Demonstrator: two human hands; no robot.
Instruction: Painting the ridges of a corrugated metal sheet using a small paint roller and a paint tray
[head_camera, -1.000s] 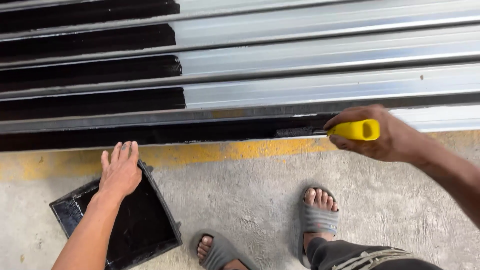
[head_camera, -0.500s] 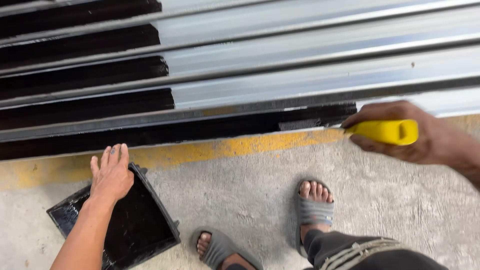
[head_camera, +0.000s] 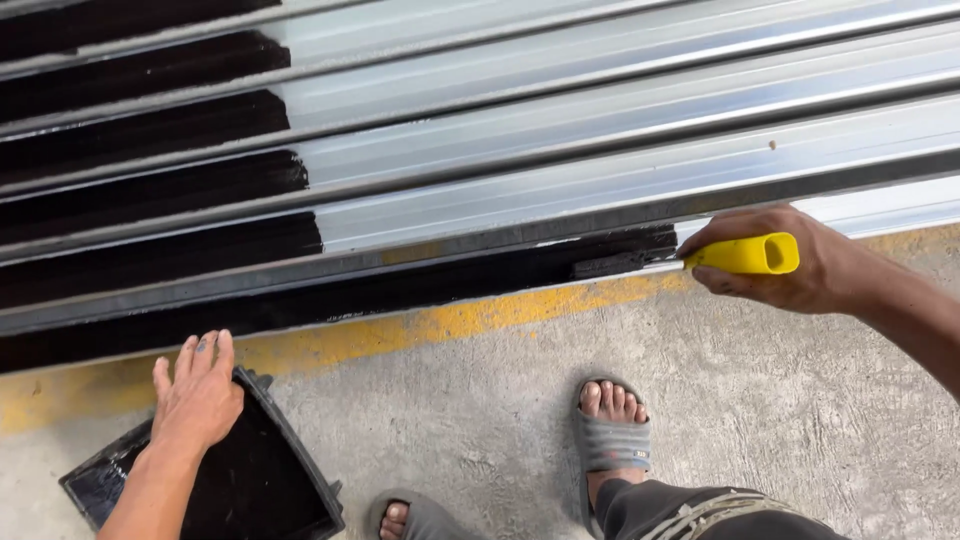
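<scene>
The right hand (head_camera: 790, 265), clenched on the yellow brush (head_camera: 745, 254), has slid further right along the shutter's (head_camera: 600, 130) lowest rib, lengthening the black stripe. The left hand (head_camera: 195, 395), fingers released, stays flat on the paint tray (head_camera: 290, 440).

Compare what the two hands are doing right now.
The right hand is closed around a yellow brush handle, held sideways at the shutter's bottom rail; the left hand holds nothing. The right is clenched in a grip; the left lies flat, fingers spread, on the rim of the black paint tray. Both are bare.
</scene>
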